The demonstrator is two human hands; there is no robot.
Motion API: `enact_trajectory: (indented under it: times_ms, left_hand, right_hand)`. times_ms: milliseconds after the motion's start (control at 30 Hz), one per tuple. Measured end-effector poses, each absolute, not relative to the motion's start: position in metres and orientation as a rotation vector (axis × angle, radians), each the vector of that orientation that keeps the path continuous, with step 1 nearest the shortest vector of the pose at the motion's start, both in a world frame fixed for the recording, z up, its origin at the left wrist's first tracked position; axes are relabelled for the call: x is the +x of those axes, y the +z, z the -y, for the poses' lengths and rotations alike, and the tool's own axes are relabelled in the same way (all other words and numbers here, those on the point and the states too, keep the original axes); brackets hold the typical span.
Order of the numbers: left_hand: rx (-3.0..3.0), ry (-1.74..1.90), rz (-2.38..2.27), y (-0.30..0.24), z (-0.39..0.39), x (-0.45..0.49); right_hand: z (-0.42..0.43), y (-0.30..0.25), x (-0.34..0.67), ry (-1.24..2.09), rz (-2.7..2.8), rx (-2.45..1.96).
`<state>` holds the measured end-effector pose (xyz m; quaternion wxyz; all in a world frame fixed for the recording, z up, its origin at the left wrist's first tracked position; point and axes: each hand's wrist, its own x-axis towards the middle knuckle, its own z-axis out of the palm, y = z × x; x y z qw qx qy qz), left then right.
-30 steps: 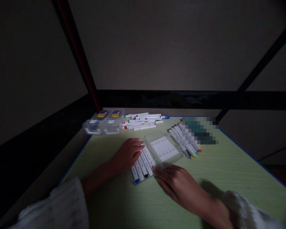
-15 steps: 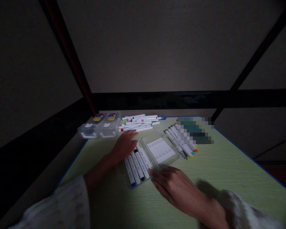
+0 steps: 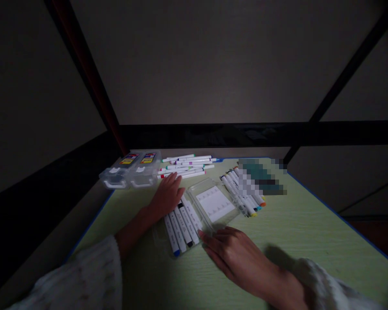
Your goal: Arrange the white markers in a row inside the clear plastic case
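Observation:
An open clear plastic marker case [image 3: 194, 188] lies on the table, its hinged halves spread flat. In its left half lie several white markers [image 3: 178, 230] side by side, some with blue or black ends. The right half holds a white printed card [image 3: 215, 203]. My left hand [image 3: 166, 194] rests over the far left end of the case, fingers stretched out and apart; what its palm touches is hidden. At the near edge, by the hinge, my right hand [image 3: 237, 256] grips the case between thumb and fingers, the other fingers curled.
Several loose white markers [image 3: 189, 165] lie in a pile at the back. Two clear cases with handles [image 3: 143, 172] stand back left. More thick markers [image 3: 245, 193] lie right of the open case, beside a pixelated dark green patch [image 3: 261, 174]. A wall rises behind the table [image 3: 307, 232].
The whole view has shifted slightly, so things sit a little further left. Both hands keep nearly the same places on the case, and the markers have not moved noticeably.

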<state>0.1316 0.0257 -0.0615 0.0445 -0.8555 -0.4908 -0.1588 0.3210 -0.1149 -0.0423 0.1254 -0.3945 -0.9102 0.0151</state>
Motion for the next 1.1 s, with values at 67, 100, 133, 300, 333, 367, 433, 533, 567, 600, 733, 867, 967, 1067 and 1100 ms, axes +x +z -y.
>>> enact_trajectory:
  times_ms: [67,100,133,300,333,367,433,533,567,600,733,867,967,1067,1100]
  left_hand:
    - [-2.61,-0.47,1.502,-0.0633,-0.0263,0.1306]
    - [-2.61,-0.467,1.495,-0.0643,-0.0268,0.1301]
    - [-2.611,-0.467,1.485,-0.0653,-0.0274,0.1296]
    - [-2.621,-0.497,1.441,-0.0676,-0.0287,0.1283]
    - [-2.62,-0.505,1.438,-0.0674,-0.0284,0.1284]
    - [-2.618,-0.508,1.438,-0.0671,-0.0281,0.1285]
    - [-2.613,-0.496,1.446,-0.0662,-0.0271,0.1287]
    - [-2.613,-0.458,1.453,-0.0652,-0.026,0.1287]
    - [-2.614,-0.451,1.452,-0.0652,-0.0259,0.1285]
    - [-2.616,-0.447,1.449,-0.0652,-0.026,0.1283]
    - [-2.602,-0.437,1.441,-0.0661,-0.0268,0.1271]
    - [-2.579,-0.428,1.426,-0.0666,-0.0265,0.1266]
    - [-2.581,-0.426,1.415,-0.0668,-0.0259,0.1263]
    - [-2.577,-0.465,1.419,-0.0674,-0.0261,0.1258]
    - [-2.576,-0.478,1.418,-0.0674,-0.0263,0.1257]
  right_hand:
    - [0.1148,-0.0413,0.3208,0.06,2.643,-1.146]
    - [0.1149,-0.0403,0.3206,0.064,2.641,-1.147]
    - [0.115,-0.0393,0.3204,0.066,2.635,-1.153]
    - [0.1158,-0.0373,0.3193,0.089,2.614,-1.161]
    - [0.1159,-0.0375,0.3191,0.085,2.61,-1.155]
    - [0.1159,-0.0378,0.3189,0.08,2.607,-1.153]
    - [0.1157,-0.0385,0.3186,0.069,2.609,-1.153]
    - [0.1154,-0.0393,0.3183,0.062,2.62,-1.15]
    - [0.1154,-0.0395,0.3183,0.063,2.619,-1.151]
    - [0.1155,-0.0395,0.3184,0.066,2.616,-1.149]
    - [0.1162,-0.0394,0.3186,0.075,2.609,-1.142]
    - [0.1165,-0.039,0.318,0.064,2.61,-1.156]
    - [0.1166,-0.0381,0.3174,0.075,2.611,-1.173]
    - [0.1165,-0.0364,0.3169,0.087,2.603,-1.169]
    - [0.1165,-0.0358,0.3168,0.09,2.599,-1.163]
